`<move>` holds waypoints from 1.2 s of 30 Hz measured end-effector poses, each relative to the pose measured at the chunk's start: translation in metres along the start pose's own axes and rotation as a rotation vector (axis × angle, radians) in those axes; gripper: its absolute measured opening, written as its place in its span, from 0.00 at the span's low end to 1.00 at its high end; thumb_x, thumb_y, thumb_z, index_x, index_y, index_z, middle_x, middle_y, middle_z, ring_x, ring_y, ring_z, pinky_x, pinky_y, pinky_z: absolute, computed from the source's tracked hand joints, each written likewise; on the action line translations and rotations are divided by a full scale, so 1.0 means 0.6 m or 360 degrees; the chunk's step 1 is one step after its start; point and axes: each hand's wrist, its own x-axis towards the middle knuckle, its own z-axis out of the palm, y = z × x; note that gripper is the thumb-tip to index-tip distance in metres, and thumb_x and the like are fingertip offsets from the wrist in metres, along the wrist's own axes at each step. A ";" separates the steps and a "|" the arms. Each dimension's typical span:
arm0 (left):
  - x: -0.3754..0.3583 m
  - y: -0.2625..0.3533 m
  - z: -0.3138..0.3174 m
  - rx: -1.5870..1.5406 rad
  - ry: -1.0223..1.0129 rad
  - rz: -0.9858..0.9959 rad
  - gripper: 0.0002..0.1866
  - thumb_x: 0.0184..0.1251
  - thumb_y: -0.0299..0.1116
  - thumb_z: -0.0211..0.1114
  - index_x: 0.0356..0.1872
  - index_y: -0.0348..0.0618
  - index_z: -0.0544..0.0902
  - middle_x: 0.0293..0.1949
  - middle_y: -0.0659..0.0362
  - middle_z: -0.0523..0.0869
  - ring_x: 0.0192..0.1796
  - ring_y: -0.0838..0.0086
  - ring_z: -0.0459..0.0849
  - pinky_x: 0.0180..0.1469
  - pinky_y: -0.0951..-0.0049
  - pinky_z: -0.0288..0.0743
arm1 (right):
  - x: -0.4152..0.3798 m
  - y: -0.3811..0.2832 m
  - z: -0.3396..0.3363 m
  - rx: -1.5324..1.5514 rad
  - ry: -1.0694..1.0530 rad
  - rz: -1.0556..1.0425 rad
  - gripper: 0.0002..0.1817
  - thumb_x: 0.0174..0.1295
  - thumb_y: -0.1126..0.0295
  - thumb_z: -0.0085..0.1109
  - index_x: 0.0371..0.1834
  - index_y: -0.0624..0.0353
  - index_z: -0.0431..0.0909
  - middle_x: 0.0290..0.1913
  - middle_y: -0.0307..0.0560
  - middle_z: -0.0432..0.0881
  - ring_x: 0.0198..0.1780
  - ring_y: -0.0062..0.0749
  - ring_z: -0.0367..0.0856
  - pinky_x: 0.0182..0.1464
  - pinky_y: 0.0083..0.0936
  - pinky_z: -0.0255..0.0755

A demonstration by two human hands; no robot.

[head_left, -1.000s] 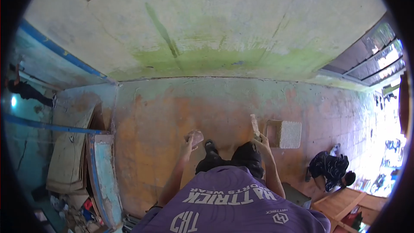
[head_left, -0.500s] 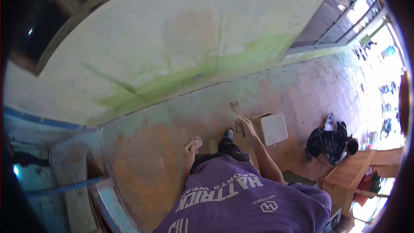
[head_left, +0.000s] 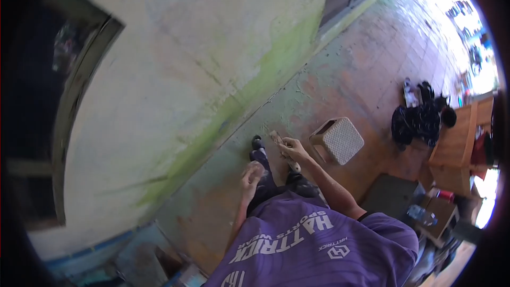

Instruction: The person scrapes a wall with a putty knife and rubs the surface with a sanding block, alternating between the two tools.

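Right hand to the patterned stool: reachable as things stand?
Probably, with a bend: the stool stands on the floor off to the right hand's outer side, nothing visible between them. But that hand grips a flat tool, so grasping the stool likely means freeing it first.

A tool (head_left: 275, 138) is resting in the right hand (head_left: 294, 150), a block (head_left: 257, 168) in the left hand (head_left: 248, 179). Right of them, a stool (head_left: 342, 141) is standing on the floor (head_left: 372, 74); farther right, a person (head_left: 417, 123) is crouching beside furniture (head_left: 458, 138). A wall (head_left: 180, 69) is rising ahead, leftward.
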 end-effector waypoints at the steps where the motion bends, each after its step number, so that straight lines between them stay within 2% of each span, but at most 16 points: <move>1: 0.031 0.018 0.001 0.0117 -0.0090 0.0044 0.23 0.65 0.40 0.74 0.57 0.38 0.85 0.63 0.48 0.81 0.69 0.59 0.76 0.71 0.62 0.68 | 0.008 -0.003 -0.002 0.0047 0.0031 -0.0012 0.19 0.73 0.54 0.61 0.36 0.61 0.78 0.28 0.36 0.77 0.30 0.18 0.77 0.34 0.20 0.74; 4: 0.109 0.066 0.004 0.0430 -0.0416 0.0179 0.28 0.64 0.46 0.75 0.61 0.40 0.82 0.64 0.47 0.80 0.71 0.56 0.74 0.73 0.61 0.66 | 0.026 -0.022 0.002 0.0189 0.0219 0.0053 0.19 0.73 0.54 0.61 0.34 0.60 0.78 0.28 0.35 0.77 0.31 0.17 0.77 0.33 0.20 0.73; 6: 0.177 0.025 0.016 0.0328 -0.0668 0.0065 0.32 0.64 0.47 0.75 0.64 0.39 0.79 0.64 0.46 0.80 0.72 0.58 0.74 0.73 0.62 0.66 | 0.047 -0.041 0.000 0.0252 0.0373 0.0112 0.20 0.74 0.53 0.60 0.34 0.60 0.78 0.27 0.36 0.77 0.31 0.18 0.78 0.33 0.20 0.74; 9: 0.268 0.078 0.037 0.0508 -0.1024 0.0084 0.36 0.64 0.48 0.75 0.68 0.38 0.76 0.67 0.48 0.78 0.69 0.63 0.76 0.70 0.64 0.69 | 0.103 -0.069 -0.003 0.0388 0.0539 0.0126 0.21 0.74 0.53 0.60 0.35 0.64 0.81 0.28 0.38 0.80 0.31 0.19 0.80 0.35 0.20 0.76; 12: 0.360 0.075 0.073 0.0527 -0.1199 0.0294 0.33 0.64 0.45 0.76 0.65 0.35 0.77 0.62 0.51 0.81 0.61 0.66 0.82 0.58 0.68 0.79 | 0.177 -0.059 -0.006 0.0395 0.0658 0.0022 0.20 0.73 0.54 0.61 0.39 0.64 0.83 0.29 0.37 0.81 0.31 0.18 0.80 0.35 0.21 0.75; 13: 0.391 0.057 0.090 0.0406 -0.1309 0.0030 0.27 0.68 0.39 0.73 0.61 0.34 0.78 0.57 0.56 0.82 0.53 0.72 0.84 0.47 0.71 0.85 | 0.197 -0.062 -0.007 0.0458 0.0661 -0.0022 0.20 0.75 0.53 0.59 0.37 0.62 0.82 0.29 0.36 0.81 0.32 0.16 0.79 0.34 0.18 0.72; 16: 0.462 0.034 0.127 0.0057 -0.1448 -0.0575 0.19 0.71 0.38 0.70 0.54 0.36 0.80 0.49 0.60 0.83 0.48 0.77 0.85 0.49 0.72 0.85 | 0.273 -0.047 -0.021 0.0730 0.0652 -0.0117 0.15 0.74 0.59 0.61 0.40 0.63 0.82 0.31 0.36 0.82 0.34 0.17 0.79 0.37 0.18 0.73; 17: 0.477 0.031 0.141 -0.0073 -0.1402 -0.0567 0.14 0.72 0.35 0.68 0.50 0.37 0.79 0.44 0.65 0.81 0.41 0.84 0.82 0.39 0.77 0.87 | 0.304 -0.023 -0.028 0.0696 0.0636 -0.0124 0.14 0.74 0.61 0.62 0.42 0.63 0.82 0.32 0.36 0.82 0.34 0.16 0.79 0.37 0.18 0.73; 20: 0.523 0.017 0.189 -0.0183 -0.1214 -0.0592 0.16 0.73 0.36 0.68 0.52 0.37 0.77 0.45 0.63 0.82 0.41 0.83 0.82 0.43 0.76 0.85 | 0.382 0.040 -0.057 0.0644 0.0627 -0.0138 0.17 0.71 0.56 0.64 0.40 0.62 0.84 0.31 0.34 0.83 0.34 0.15 0.79 0.36 0.19 0.72; 23: 0.561 0.022 0.238 -0.0279 -0.0964 -0.0707 0.17 0.73 0.36 0.68 0.54 0.39 0.77 0.47 0.62 0.81 0.40 0.81 0.83 0.41 0.77 0.80 | 0.445 0.077 -0.095 0.0596 0.0656 0.0009 0.18 0.70 0.55 0.66 0.37 0.62 0.86 0.27 0.33 0.81 0.31 0.15 0.77 0.34 0.19 0.71; 26: 0.612 -0.065 0.289 -0.0313 -0.0788 -0.0512 0.16 0.73 0.37 0.68 0.53 0.39 0.77 0.42 0.63 0.82 0.37 0.81 0.82 0.36 0.77 0.76 | 0.505 0.114 -0.147 0.0418 0.0691 0.0052 0.19 0.69 0.53 0.67 0.35 0.62 0.86 0.25 0.33 0.81 0.29 0.15 0.77 0.32 0.20 0.71; 29: 0.671 -0.119 0.304 0.0051 -0.0778 -0.0427 0.16 0.74 0.39 0.66 0.52 0.37 0.76 0.33 0.59 0.81 0.36 0.81 0.80 0.33 0.74 0.72 | 0.565 0.118 -0.201 0.0386 0.0614 0.0068 0.18 0.68 0.55 0.67 0.35 0.63 0.86 0.26 0.35 0.83 0.29 0.16 0.79 0.33 0.20 0.74; 30: 0.691 -0.111 0.319 0.0160 -0.0706 -0.0386 0.17 0.75 0.39 0.65 0.52 0.36 0.76 0.33 0.57 0.81 0.37 0.80 0.80 0.34 0.74 0.72 | 0.593 0.132 -0.213 0.0595 0.0564 -0.0059 0.17 0.69 0.57 0.67 0.35 0.63 0.85 0.28 0.36 0.84 0.30 0.17 0.80 0.33 0.20 0.74; 31: 0.711 -0.107 0.327 0.0216 -0.0681 -0.0336 0.18 0.75 0.40 0.64 0.54 0.35 0.76 0.36 0.56 0.81 0.39 0.78 0.81 0.37 0.72 0.75 | 0.615 0.132 -0.231 0.0521 0.0513 -0.0120 0.16 0.70 0.59 0.66 0.36 0.63 0.84 0.29 0.37 0.85 0.30 0.18 0.80 0.33 0.19 0.75; 34: 0.765 -0.126 0.350 0.0384 -0.0564 -0.0170 0.22 0.75 0.42 0.62 0.58 0.32 0.75 0.43 0.52 0.84 0.45 0.72 0.83 0.45 0.67 0.79 | 0.665 0.094 -0.263 0.0326 0.0526 0.0111 0.22 0.65 0.52 0.70 0.30 0.63 0.85 0.23 0.38 0.83 0.29 0.16 0.80 0.32 0.20 0.73; 36: 0.799 -0.155 0.360 0.0456 -0.0390 0.0009 0.22 0.75 0.40 0.63 0.58 0.31 0.75 0.43 0.49 0.85 0.48 0.67 0.84 0.48 0.64 0.78 | 0.703 0.094 -0.267 0.0238 0.0520 0.0021 0.23 0.62 0.50 0.72 0.30 0.64 0.87 0.22 0.38 0.82 0.28 0.17 0.80 0.31 0.21 0.72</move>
